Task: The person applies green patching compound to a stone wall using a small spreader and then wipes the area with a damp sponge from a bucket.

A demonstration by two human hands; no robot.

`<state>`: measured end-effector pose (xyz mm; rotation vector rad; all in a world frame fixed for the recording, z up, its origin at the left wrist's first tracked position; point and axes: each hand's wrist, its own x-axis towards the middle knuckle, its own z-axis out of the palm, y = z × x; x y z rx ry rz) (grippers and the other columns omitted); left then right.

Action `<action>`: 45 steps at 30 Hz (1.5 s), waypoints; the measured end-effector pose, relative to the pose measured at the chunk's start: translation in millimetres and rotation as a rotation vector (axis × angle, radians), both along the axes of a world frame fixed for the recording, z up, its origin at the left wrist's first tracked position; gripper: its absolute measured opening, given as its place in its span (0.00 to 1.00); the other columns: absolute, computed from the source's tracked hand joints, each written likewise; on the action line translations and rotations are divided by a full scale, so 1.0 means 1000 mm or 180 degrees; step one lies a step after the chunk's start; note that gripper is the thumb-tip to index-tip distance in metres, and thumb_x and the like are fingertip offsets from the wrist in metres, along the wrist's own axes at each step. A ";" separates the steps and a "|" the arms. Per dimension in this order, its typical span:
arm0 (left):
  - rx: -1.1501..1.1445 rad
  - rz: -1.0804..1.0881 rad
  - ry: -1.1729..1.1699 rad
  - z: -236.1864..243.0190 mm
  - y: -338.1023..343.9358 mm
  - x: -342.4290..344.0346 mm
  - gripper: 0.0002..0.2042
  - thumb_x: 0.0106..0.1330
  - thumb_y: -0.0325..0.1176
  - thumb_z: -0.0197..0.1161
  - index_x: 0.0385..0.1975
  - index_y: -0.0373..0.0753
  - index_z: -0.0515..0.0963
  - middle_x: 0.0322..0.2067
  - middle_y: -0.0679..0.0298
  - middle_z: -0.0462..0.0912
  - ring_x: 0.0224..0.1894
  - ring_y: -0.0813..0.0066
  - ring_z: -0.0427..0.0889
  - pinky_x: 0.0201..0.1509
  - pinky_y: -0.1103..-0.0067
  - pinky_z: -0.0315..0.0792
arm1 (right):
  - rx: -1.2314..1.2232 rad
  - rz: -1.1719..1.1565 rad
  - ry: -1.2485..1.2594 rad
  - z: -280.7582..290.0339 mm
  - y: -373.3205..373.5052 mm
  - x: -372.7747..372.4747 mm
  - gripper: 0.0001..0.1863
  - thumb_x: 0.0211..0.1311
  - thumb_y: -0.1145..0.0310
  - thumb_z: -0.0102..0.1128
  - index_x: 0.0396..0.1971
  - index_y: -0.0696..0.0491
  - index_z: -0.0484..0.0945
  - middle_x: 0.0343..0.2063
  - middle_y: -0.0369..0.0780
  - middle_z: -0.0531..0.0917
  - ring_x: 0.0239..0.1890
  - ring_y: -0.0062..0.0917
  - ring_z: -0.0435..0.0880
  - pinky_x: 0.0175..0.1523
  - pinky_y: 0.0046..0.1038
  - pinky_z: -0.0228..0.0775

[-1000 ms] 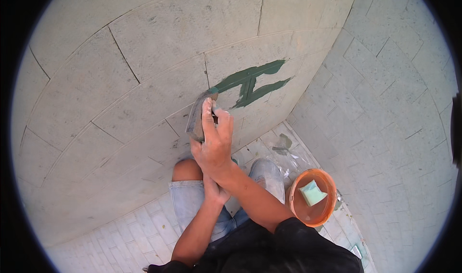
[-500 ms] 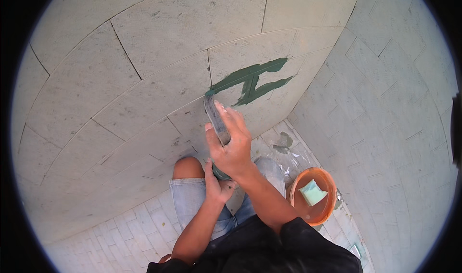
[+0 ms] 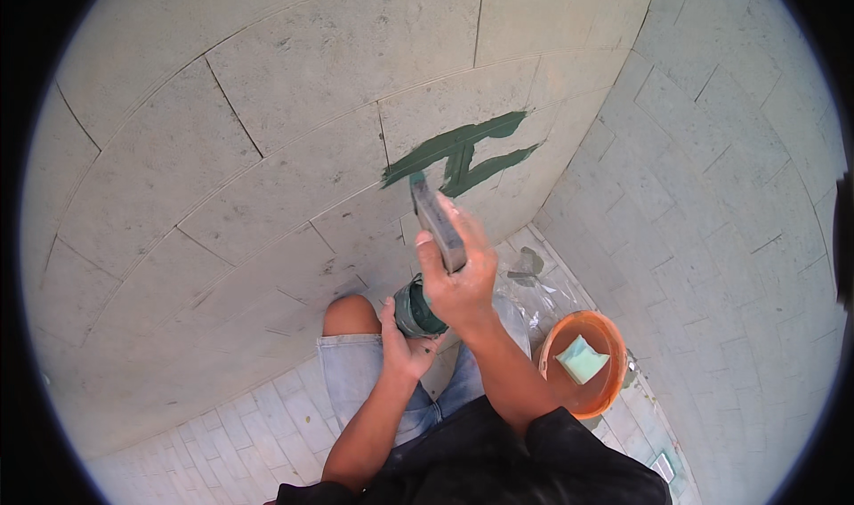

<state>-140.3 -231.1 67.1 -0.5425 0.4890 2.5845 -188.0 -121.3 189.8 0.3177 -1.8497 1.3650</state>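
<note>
My right hand [image 3: 467, 282] is closed round a grey, block-shaped grout float [image 3: 439, 229], its far tip coated in green paste. That tip is just below the green smear [image 3: 460, 158] on the tiled wall; I cannot tell whether it touches. The smear follows the tile joints in two long bands with a short bar between them. Low over my lap, my left hand [image 3: 407, 354] is wrapped round a small round tub [image 3: 409, 309]. Dark green grout [image 3: 429, 321] shows inside it, and my right hand hides part of its rim.
An orange bucket [image 3: 614, 398] of murky water stands to my right, a pale green sponge [image 3: 583, 360] in it. Clear plastic sheet [image 3: 547, 296] and grey-green residue [image 3: 531, 260] lie beside it. A second tiled wall [image 3: 712, 238] rises on the right, meeting the first at a corner.
My right hand has moved right and slightly down with the float, off the left end of the smear. The tub, mostly covered before, now shows its opening. The upper green band reaches slightly farther down-left.
</note>
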 end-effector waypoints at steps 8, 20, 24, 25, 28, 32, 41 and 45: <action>-0.0157 0.0178 -0.0306 0.011 0.010 -0.001 0.26 0.65 0.58 0.53 0.54 0.45 0.71 0.53 0.62 0.74 0.56 0.63 0.72 0.62 0.62 0.64 | -0.0368 -0.1058 0.0340 -0.006 0.008 -0.055 0.25 0.55 0.78 0.61 0.55 0.65 0.72 0.45 0.50 0.79 0.45 0.40 0.77 0.54 0.36 0.68; -0.0353 0.0281 -0.0385 0.007 0.002 0.000 0.29 0.62 0.59 0.57 0.56 0.46 0.70 0.56 0.61 0.70 0.58 0.61 0.68 0.65 0.61 0.60 | -0.1751 -0.0318 0.0138 -0.005 0.066 -0.052 0.23 0.63 0.69 0.62 0.55 0.65 0.72 0.47 0.47 0.80 0.49 0.28 0.78 0.54 0.28 0.69; -0.0329 0.0255 -0.0402 0.007 0.006 -0.001 0.31 0.61 0.60 0.58 0.58 0.47 0.68 0.59 0.62 0.68 0.60 0.62 0.66 0.67 0.61 0.56 | -0.1045 -0.0962 0.0347 -0.024 0.117 -0.105 0.26 0.62 0.71 0.64 0.58 0.65 0.70 0.47 0.42 0.80 0.46 0.21 0.78 0.53 0.22 0.69; -0.0317 0.0260 -0.0416 0.007 0.006 0.000 0.31 0.61 0.60 0.58 0.58 0.47 0.68 0.59 0.62 0.68 0.60 0.62 0.66 0.68 0.61 0.55 | -0.1151 -0.0862 0.0348 -0.032 0.113 -0.106 0.26 0.62 0.71 0.64 0.58 0.65 0.70 0.47 0.42 0.80 0.46 0.20 0.78 0.52 0.21 0.69; -0.0305 0.0219 -0.0419 0.009 0.011 -0.002 0.30 0.61 0.60 0.57 0.58 0.47 0.68 0.59 0.62 0.68 0.61 0.62 0.66 0.68 0.60 0.54 | -0.1376 -0.0637 0.0487 -0.051 0.088 -0.107 0.25 0.62 0.72 0.64 0.57 0.65 0.71 0.47 0.43 0.81 0.46 0.19 0.78 0.51 0.19 0.69; -0.0353 0.0148 -0.0386 0.010 0.009 0.000 0.28 0.62 0.60 0.56 0.55 0.47 0.70 0.55 0.63 0.72 0.57 0.65 0.70 0.64 0.64 0.61 | -0.1304 -0.0120 0.0467 -0.053 0.029 -0.078 0.22 0.60 0.77 0.63 0.54 0.62 0.74 0.50 0.47 0.79 0.51 0.33 0.79 0.57 0.27 0.68; -0.0278 0.0319 -0.0431 0.009 0.006 -0.001 0.30 0.61 0.59 0.58 0.58 0.47 0.68 0.59 0.62 0.68 0.61 0.63 0.65 0.68 0.60 0.55 | -0.2736 -0.0243 0.0256 -0.010 0.088 -0.063 0.25 0.60 0.71 0.64 0.56 0.65 0.72 0.46 0.43 0.80 0.47 0.25 0.78 0.53 0.25 0.69; -0.0242 0.0350 -0.0412 0.011 0.006 -0.001 0.30 0.60 0.59 0.59 0.57 0.47 0.68 0.58 0.62 0.68 0.60 0.64 0.66 0.67 0.61 0.56 | -0.2350 -0.0791 0.0213 0.014 0.107 -0.090 0.27 0.60 0.73 0.62 0.58 0.66 0.68 0.48 0.45 0.78 0.47 0.30 0.78 0.53 0.28 0.69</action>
